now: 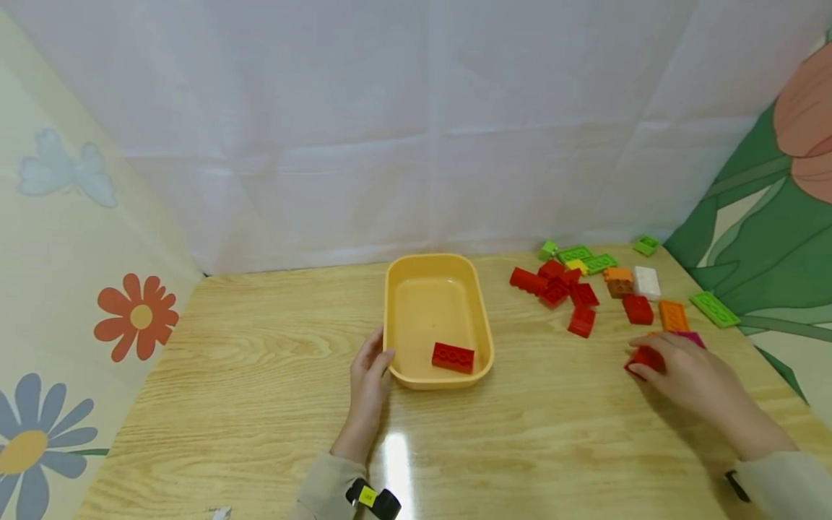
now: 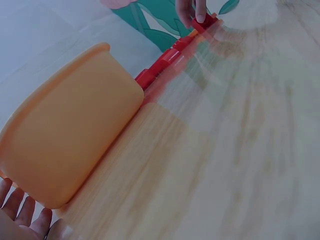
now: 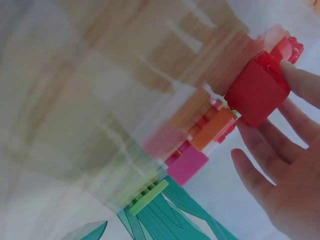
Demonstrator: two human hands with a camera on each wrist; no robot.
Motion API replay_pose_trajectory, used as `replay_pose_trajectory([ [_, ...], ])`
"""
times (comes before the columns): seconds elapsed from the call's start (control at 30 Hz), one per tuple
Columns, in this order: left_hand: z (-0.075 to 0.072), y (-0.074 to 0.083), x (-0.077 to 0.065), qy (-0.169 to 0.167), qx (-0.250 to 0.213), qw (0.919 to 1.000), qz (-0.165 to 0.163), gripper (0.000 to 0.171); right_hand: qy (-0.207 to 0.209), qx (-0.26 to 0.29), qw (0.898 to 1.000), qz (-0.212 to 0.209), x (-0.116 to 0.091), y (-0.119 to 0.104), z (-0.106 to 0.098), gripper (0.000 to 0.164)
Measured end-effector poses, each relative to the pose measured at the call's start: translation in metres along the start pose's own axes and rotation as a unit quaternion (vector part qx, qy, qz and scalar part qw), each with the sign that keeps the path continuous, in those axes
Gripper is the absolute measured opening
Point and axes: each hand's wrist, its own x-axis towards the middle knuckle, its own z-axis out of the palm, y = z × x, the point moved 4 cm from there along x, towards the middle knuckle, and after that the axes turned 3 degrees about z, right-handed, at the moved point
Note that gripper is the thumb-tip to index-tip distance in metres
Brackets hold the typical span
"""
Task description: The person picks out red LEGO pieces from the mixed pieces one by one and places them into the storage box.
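Note:
My left hand (image 1: 369, 379) holds the left side of a yellow plastic tray (image 1: 484, 328), its thumb at the rim and the other fingers along the outer wall. In the left wrist view those fingers (image 2: 25, 210) lie against the tray's near end. One red toy brick (image 1: 453, 358) lies inside the tray, toward its front. At the right of the table, my right hand (image 1: 692, 375) pinches another red brick (image 3: 257, 90) between thumb and fingers. Just behind that hand are a magenta brick (image 3: 187, 165) and an orange brick (image 3: 215, 130).
Several red bricks (image 1: 581, 321) lie heaped right of the tray. Around them are green pieces (image 1: 715, 309), a white brick (image 1: 646, 282) and a brown brick (image 1: 620, 288). A white cloth (image 1: 292, 144) hangs along the table's back edge, with painted panels at both sides.

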Motion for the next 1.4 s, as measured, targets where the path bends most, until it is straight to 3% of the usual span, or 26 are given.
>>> replay_pose_trajectory([
  [0.5,0.001,0.0,0.0,-0.002,-0.001,1.0,0.003,0.05,0.039,0.002,0.999,-0.038,0.008,-0.032,-0.014,0.04],
  [0.83,0.002,0.0,0.0,0.002,-0.001,1.0,0.0,0.05,0.058,-0.018,0.993,-0.104,0.016,-0.072,-0.02,0.038],
  [1.4,0.002,0.0,0.0,-0.001,-0.009,1.0,-0.004,0.051,0.087,-0.012,0.985,-0.151,0.028,-0.115,-0.015,0.04],
])
